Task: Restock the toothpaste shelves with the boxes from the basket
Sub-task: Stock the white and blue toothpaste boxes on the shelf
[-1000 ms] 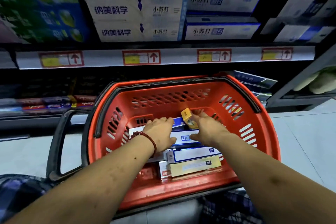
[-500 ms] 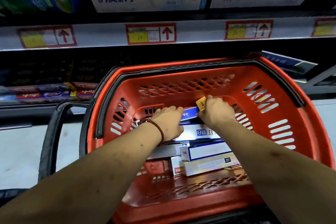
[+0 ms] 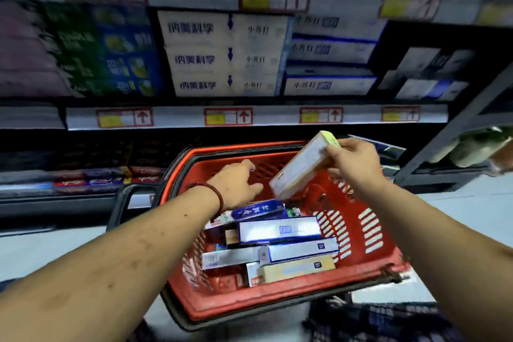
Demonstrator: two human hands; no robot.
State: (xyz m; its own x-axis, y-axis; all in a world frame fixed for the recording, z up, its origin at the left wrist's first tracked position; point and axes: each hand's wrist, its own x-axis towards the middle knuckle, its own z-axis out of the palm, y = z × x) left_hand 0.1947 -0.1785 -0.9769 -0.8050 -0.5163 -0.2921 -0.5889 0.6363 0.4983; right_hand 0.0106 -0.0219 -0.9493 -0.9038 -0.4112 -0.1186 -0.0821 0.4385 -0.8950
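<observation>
A red plastic basket [image 3: 369,264] sits low in front of me with several toothpaste boxes [image 3: 280,230] stacked flat inside. My right hand [image 3: 352,164] grips one end of a long pale box with a yellow end flap [image 3: 299,166], lifted clear above the basket and tilted down to the left. My left hand [image 3: 238,183], with a red cord on its wrist, hovers over the basket's back part with fingers relaxed and nothing in it. The middle shelf [image 3: 249,116] ahead carries stacked white and blue toothpaste boxes [image 3: 222,55].
Price tags with red arrows line the shelf rails [image 3: 227,116]. Green and blue packs [image 3: 102,50] stand at the left, and a darker lower shelf [image 3: 83,178] holds red boxes. A black basket handle [image 3: 122,203] lies at the left. Grey racking [image 3: 455,147] rises at the right.
My right hand has pulled the yellow-ended box up out of the basket. My left hand has lifted off the boxes. The view has tilted up toward the shelves.
</observation>
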